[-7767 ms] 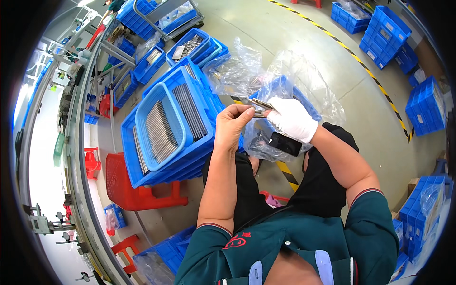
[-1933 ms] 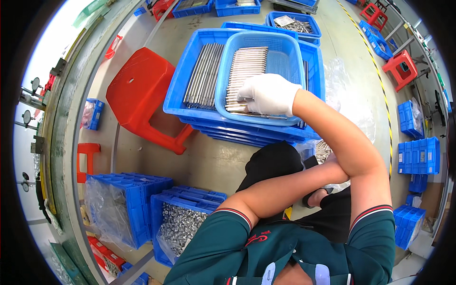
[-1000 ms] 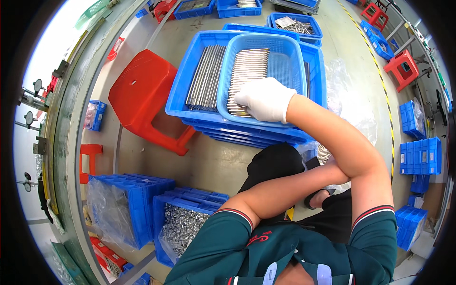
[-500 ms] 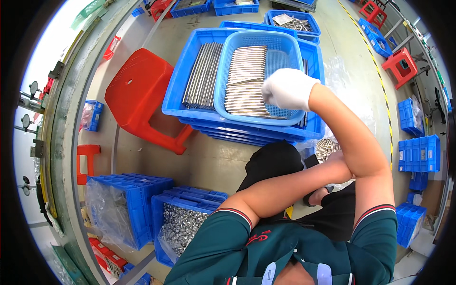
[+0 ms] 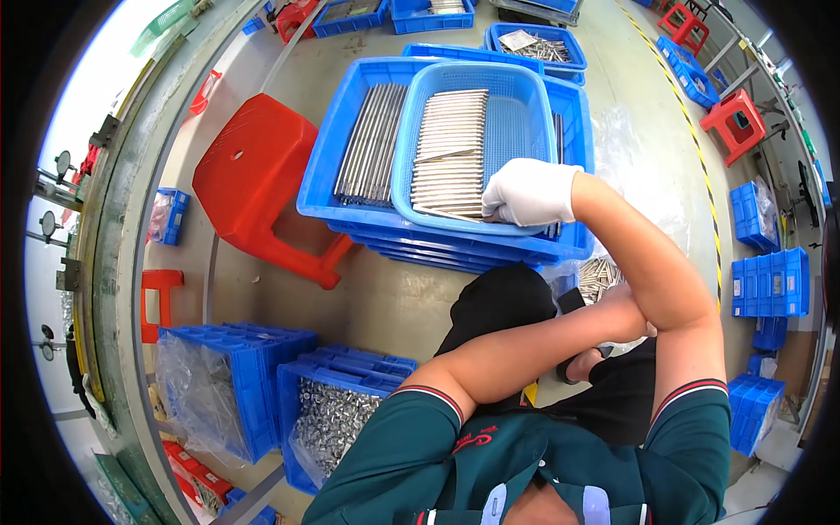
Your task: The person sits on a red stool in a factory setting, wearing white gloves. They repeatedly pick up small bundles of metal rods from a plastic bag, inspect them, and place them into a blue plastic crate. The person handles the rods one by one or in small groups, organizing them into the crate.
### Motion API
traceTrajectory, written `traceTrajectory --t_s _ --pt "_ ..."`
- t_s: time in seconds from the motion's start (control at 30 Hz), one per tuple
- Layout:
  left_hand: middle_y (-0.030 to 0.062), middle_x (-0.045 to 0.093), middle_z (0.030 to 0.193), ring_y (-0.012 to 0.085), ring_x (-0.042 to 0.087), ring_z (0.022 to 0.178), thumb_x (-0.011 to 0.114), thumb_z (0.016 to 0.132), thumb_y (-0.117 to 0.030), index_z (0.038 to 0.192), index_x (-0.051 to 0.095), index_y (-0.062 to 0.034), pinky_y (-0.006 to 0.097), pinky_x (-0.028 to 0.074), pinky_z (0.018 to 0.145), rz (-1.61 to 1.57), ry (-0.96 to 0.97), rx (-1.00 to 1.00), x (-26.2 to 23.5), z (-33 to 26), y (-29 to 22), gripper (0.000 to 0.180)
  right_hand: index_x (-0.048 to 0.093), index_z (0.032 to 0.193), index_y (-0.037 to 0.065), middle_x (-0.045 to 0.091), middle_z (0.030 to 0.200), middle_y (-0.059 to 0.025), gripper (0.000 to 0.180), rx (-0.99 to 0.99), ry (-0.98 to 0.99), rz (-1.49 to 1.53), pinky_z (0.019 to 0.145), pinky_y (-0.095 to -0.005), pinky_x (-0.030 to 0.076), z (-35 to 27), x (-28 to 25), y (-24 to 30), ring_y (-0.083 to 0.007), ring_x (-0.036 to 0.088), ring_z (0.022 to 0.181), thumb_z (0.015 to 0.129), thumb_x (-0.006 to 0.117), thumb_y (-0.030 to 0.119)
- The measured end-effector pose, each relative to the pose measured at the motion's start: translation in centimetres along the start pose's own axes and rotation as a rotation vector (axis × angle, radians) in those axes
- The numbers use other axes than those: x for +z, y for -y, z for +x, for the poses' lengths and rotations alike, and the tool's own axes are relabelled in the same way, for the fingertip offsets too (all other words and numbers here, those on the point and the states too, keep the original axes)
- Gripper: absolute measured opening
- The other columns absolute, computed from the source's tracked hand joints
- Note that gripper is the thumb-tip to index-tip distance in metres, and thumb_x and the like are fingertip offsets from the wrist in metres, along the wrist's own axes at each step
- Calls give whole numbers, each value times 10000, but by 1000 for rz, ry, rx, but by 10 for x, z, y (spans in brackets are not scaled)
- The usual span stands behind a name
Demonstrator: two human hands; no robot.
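Note:
My right hand, in a white glove, is closed at the near edge of a light blue mesh basket. Its fingertips pinch the right end of a slim metal rod at the near end of a neat row of metal rods. One rod in that row lies aslant over the others. My left forearm crosses beneath my right arm. The left hand is near my right elbow, its fingers hidden behind that arm.
The basket rests in a stacked blue crate with longer rods on its left. A red stool stands left of it. Lower left, blue crates hold small metal parts. Loose rods lie beside my left hand.
My right hand has come down toward me, from above the basket to its near edge. The nearest rod now lies slightly aslant at my fingertips. My left arm has hardly moved.

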State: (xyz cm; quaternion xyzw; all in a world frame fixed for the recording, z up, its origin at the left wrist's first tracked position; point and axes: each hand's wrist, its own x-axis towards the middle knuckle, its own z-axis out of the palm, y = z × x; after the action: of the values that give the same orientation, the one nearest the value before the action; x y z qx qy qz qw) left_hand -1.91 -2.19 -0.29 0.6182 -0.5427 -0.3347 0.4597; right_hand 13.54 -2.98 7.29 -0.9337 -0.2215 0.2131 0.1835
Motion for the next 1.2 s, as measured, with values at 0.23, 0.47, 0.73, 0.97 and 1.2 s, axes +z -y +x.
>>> traceTrajectory --t_s 0.23,0.47,0.73,0.97,1.2 --pt "171 650 976 341 605 942 689 735 -272 978 664 -91 408 479 802 14 -22 -81 -14 -5 -8 304 677 923 55 660 929 -173 226 73 -416 -15 809 -388 480 17 -23 -11 -332 622 897 774 512 94" --pt "155 635 1070 331 581 1008 626 785 -290 1001 657 -82 398 465 827 -36 -166 126 -4 0 -2 302 676 893 60 656 881 -167 199 31 -472 -341 781 -408 511 66 -8 -17 -326 642 870 772 520 68" --pt "155 633 1072 324 571 1027 611 790 -278 1016 652 -100 391 453 848 -49 -87 138 -12 -3 -10 291 666 859 36 652 855 -179 174 -24 -459 -357 737 -408 525 58 7 -10 -335 647 820 779 511 45" --pt "181 643 963 355 601 921 609 778 -245 966 657 -93 432 474 770 -184 -180 95 -4 -4 -8 247 619 869 54 596 867 -144 126 -7 -327 -369 754 -409 495 62 -2 -11 -323 603 864 778 534 75" --pt "154 631 774 367 611 752 619 715 -142 754 627 -60 469 469 636 133 122 100 4 -4 -5 92 659 920 88 628 844 -122 186 -115 -276 -75 740 -399 494 32 -10 -11 -297 612 835 750 594 123"
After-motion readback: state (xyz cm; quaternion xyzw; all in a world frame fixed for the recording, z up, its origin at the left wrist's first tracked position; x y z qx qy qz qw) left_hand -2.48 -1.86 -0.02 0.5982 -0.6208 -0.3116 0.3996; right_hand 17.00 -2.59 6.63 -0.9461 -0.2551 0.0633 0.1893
